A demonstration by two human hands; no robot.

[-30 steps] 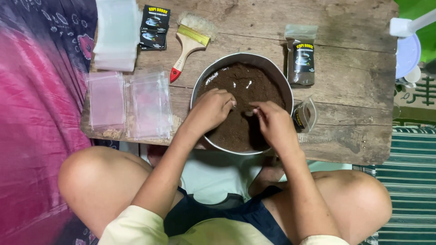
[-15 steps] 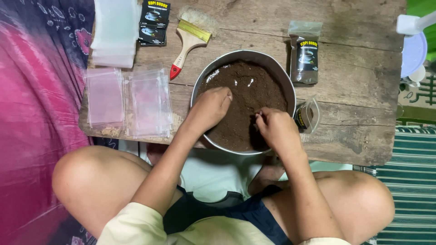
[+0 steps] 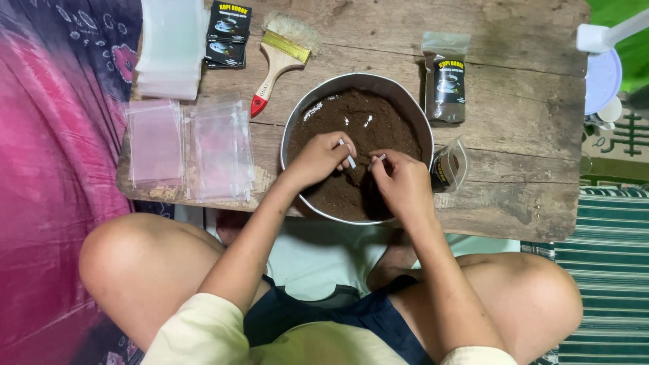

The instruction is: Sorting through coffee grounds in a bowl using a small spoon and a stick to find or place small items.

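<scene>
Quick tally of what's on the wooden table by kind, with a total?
Round metal bowl of brown powder: 1
Wooden paintbrush with red-tipped handle: 1
Filled clear pouches with dark labels: 2
Stacks of empty clear plastic bags: 3
Total: 7

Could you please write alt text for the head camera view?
Both hands, left hand and right hand, each pinch a small white piece over a metal bowl of dark brown powder on a wooden table, with a paintbrush and clear plastic bags alongside.

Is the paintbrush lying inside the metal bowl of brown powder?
No. The paintbrush lies on the wooden table outside the metal bowl, while the left hand and right hand are in the powder.
</scene>
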